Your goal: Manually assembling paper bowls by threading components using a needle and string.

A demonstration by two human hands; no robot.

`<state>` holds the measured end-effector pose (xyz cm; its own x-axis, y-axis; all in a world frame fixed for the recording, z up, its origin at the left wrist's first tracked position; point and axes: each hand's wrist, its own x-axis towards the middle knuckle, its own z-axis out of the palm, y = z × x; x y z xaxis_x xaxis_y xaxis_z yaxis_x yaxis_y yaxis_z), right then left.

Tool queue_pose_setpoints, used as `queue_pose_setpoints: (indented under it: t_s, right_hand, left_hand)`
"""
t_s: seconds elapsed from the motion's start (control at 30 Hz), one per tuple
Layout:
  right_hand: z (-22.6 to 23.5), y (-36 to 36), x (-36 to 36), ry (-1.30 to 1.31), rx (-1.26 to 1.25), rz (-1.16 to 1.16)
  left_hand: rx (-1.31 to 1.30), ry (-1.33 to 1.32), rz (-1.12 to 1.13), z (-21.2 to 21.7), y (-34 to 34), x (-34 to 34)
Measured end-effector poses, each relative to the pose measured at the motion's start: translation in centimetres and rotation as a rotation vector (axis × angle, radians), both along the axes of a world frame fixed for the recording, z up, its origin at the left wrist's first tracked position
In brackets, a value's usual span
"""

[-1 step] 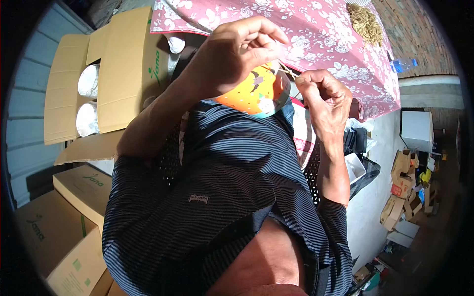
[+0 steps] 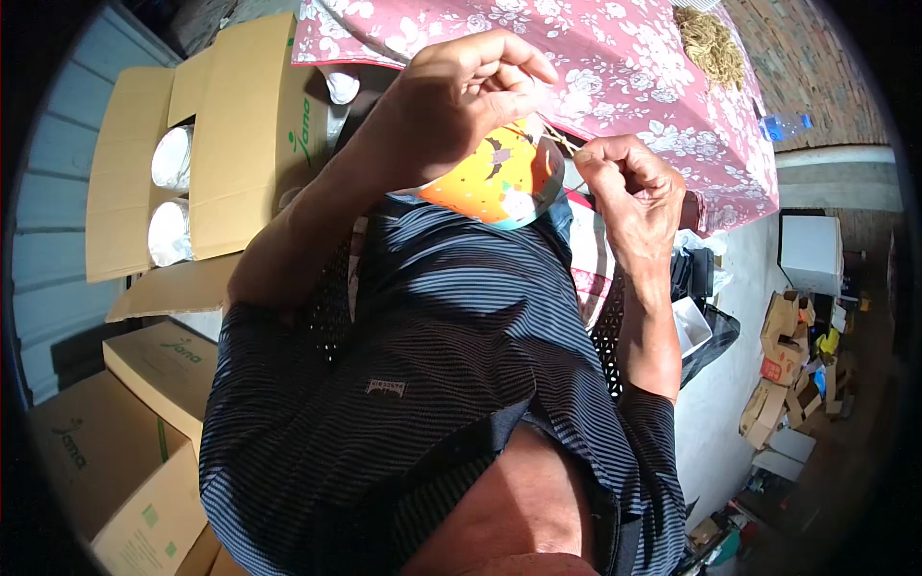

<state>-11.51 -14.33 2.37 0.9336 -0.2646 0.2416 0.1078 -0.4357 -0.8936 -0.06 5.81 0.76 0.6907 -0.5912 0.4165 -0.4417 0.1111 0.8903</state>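
Observation:
An orange printed paper piece (image 2: 490, 182) with dark bats and a curved teal edge rests against my lap, below and between my hands; whether it is a cone or a bucket I cannot tell. Thin pale string (image 2: 559, 136) runs beside its upper right edge to my right hand (image 2: 636, 197). There the thumb and forefinger are pinched on the string. Above the paper piece, my left hand (image 2: 461, 101) is curled with thumb and forefinger close together. What those left fingers hold is too small to make out.
A table with a pink floral cloth (image 2: 634, 86) stands in front, a bundle of brown twine (image 2: 711, 48) on it. At left, an open cardboard carton (image 2: 240, 134) holds white wrapped rolls (image 2: 171, 230); more cartons (image 2: 106, 451) sit nearer. Boxes (image 2: 783, 355) lie at far right.

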Motion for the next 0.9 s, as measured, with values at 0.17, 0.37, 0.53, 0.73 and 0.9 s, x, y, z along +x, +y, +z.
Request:
queue_pose_setpoints:
  t_s: [0.17, 0.37, 0.53, 0.73, 0.9]
  right_hand:
    - [1.1, -0.7, -0.4, 0.09, -0.021, 0.017]
    - [2.4, -0.8, -1.4, 0.095, 0.007, 0.084]
    - [4.3, -1.5, -2.6, 0.194, -0.143, 0.213]
    - [7.0, -5.3, -4.6, 0.043, -0.307, 0.319]
    - [7.1, -9.4, -5.7, -0.119, 0.099, 0.289]
  left_hand:
    - [0.068, -0.116, -0.002, 0.1, 0.1, -0.1]
    - [0.165, -0.551, 0.0, 0.7, -0.9, -1.6]
    - [0.114, -0.46, -0.037, 0.2, -1.8, -2.3]
    - [-0.034, -0.557, -0.013, 0.1, -2.5, -3.5]
    - [0.0, -0.599, 0.025, 0.0, -2.7, -3.1]
